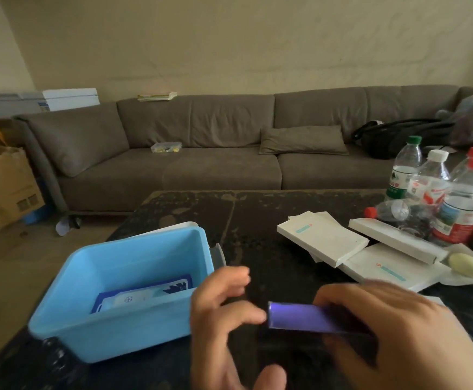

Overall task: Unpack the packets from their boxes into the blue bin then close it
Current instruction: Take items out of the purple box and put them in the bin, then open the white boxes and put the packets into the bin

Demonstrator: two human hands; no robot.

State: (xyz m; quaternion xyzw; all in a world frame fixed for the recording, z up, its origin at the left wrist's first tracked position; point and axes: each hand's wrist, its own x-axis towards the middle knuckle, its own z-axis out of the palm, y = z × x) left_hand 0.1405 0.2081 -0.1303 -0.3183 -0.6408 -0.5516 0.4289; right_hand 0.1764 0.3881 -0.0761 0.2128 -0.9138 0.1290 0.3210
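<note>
Beside the blue bin [122,299], a smooth open plastic tub on the dark mottled table [258,220], the right hand [393,333] pinches a flat, glossy purple packet [308,319] with curled fingers. The left hand [221,319], just right of the bin, has its fingers loosely spread and holds nothing. One blue-and-white packet [145,296] lies inside the bin. Right of the bin, flat white boxes [322,237] are stacked unevenly before clear water bottles [460,198].

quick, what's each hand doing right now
Left hand: open, fingers loosely curled, holding nothing.
Right hand: grips a flat purple item; too blurred to identify.
</note>
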